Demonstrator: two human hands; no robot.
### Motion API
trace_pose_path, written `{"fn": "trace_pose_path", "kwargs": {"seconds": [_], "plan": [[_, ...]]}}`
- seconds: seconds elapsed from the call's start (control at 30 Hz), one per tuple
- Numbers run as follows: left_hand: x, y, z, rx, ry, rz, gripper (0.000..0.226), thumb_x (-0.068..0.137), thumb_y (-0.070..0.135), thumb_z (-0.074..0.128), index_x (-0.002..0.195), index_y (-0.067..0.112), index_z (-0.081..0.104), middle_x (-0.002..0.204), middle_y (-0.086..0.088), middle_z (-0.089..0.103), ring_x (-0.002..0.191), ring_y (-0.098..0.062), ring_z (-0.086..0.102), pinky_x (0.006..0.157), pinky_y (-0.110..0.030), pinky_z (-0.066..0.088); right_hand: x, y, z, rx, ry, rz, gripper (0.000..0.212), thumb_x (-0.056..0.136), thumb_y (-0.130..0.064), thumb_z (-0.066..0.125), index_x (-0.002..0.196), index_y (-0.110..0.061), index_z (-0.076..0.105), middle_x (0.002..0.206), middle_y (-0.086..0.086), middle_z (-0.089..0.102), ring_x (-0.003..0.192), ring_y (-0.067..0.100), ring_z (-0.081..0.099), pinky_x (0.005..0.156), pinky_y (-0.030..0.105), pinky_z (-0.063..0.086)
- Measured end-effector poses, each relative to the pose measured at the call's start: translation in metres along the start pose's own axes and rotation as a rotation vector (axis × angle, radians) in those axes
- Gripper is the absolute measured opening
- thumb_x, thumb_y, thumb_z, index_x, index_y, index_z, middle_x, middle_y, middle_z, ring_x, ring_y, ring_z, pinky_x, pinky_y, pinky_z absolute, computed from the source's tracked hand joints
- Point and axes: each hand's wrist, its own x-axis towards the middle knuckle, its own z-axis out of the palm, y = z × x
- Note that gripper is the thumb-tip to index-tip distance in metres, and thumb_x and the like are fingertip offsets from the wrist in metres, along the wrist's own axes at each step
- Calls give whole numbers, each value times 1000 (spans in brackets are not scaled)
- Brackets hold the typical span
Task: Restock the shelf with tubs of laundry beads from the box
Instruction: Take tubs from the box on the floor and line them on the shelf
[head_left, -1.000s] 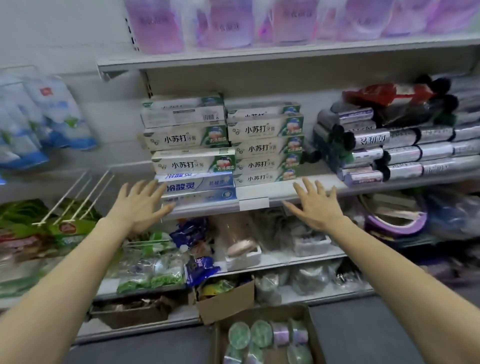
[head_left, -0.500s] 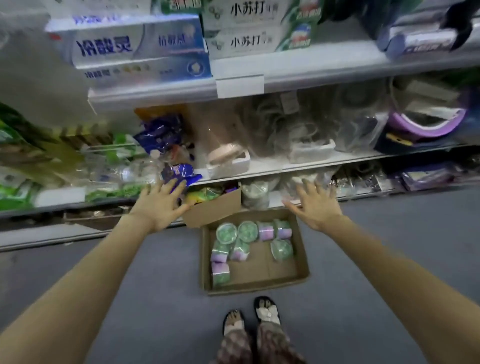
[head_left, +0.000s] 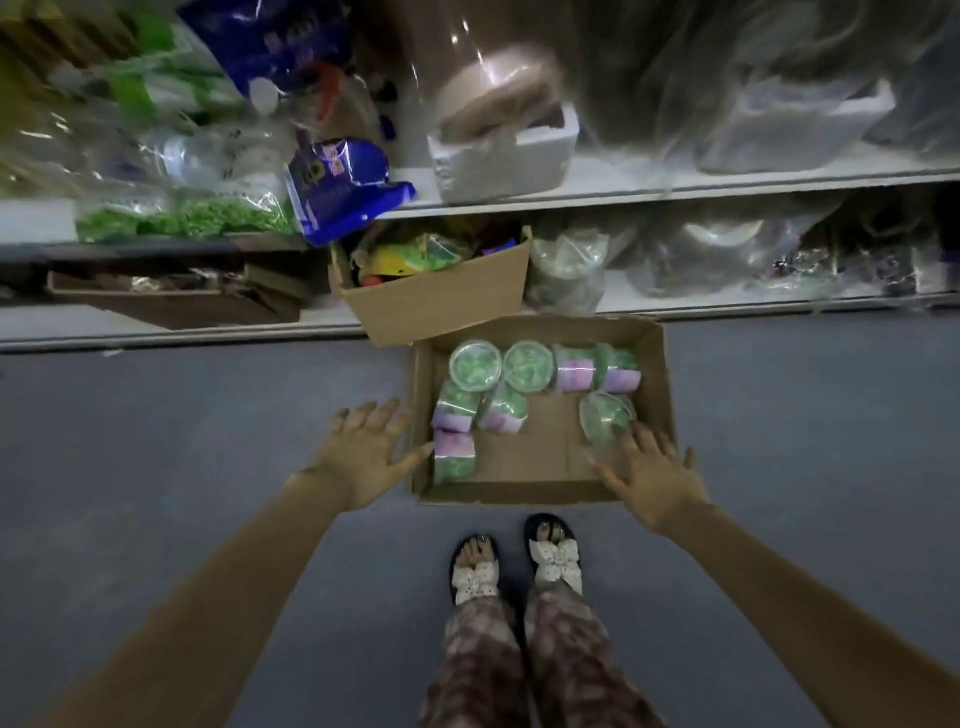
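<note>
Holds left hand (head_left: 363, 452) spread, fingers straight, just outside the left wall of the box (head_left: 540, 457), gripping nothing. Holds right hand (head_left: 652, 475) spread likewise over the box's near right corner. Has tubs of laundry beads (head_left: 475, 364) lying in the box between and beyond both hands, one just past right fingertips.
</note>
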Motion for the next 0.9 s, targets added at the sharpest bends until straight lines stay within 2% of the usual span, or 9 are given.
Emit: {"fn": "trace_pose_path", "kwargs": {"seconds": [0.13,0.27,0.37,0.5,0.6,0.67,0.73,0.8,0.9], "plan": [[34,-5,52,-73,-5,0,107,55,74,-15,150,27,1,158,3,5,144,-18,5,115,-37,4,35,-11,55,5,-82,-10,70,95,-60,22,151,-26,-2,158,2,2,145,27,8,115,54,11],[64,-9,100,-98,-21,6,108,54,75,-15,150,27,2,157,4,7,143,-17,6,114,-36,5,75,-23,102,42,-113,-12,73,91,-65,21,151,-26,5,158,0,6,145,26,9,115,52,12],[90,-13,133,-107,-12,37,123,44,86,-27,149,28,0,157,4,7,143,-18,6,114,-35,5,110,-31,132,51,-113,-40,75,91,-67,20,151,-25,6,159,0,5,145,25,8,115,50,13],[125,-17,172,-131,27,102,123,43,80,-36,149,27,-2,157,4,7,143,-17,4,114,-33,4,158,-37,161,37,-113,-108,74,93,-62,26,151,-26,-2,159,0,-3,146,27,4,116,50,12],[150,-14,191,-203,75,155,112,57,82,-22,150,25,1,157,5,9,142,-13,5,113,-29,5,200,-40,174,87,-85,-117,77,95,-52,39,151,-27,-7,159,1,-6,146,27,4,117,48,12],[167,-10,202,-296,124,157,88,75,71,-4,150,25,3,157,6,10,141,-10,6,111,-25,6,228,-42,179,156,-62,-116,81,94,-47,46,151,-25,-7,159,3,-4,146,27,7,117,46,15],[184,-7,211,-374,155,164,76,83,60,11,149,25,2,156,7,11,141,-9,6,111,-24,7,252,-49,181,251,-51,-104,86,92,-44,53,152,-20,-3,158,6,2,144,29,14,115,44,20],[200,-5,221,-400,181,190,74,84,59,15,149,25,2,156,6,14,141,-10,9,112,-28,11,278,-62,181,445,-39,-39,89,88,-51,56,152,-15,5,156,10,12,142,30,20,112,40,22],[219,-4,235,-437,213,216,70,90,60,19,149,28,2,155,8,16,141,-10,11,111,-33,17,316,-84,184,818,21,159,120,59,-91,45,150,-16,20,153,9,26,138,30,31,112,44,29]]}}
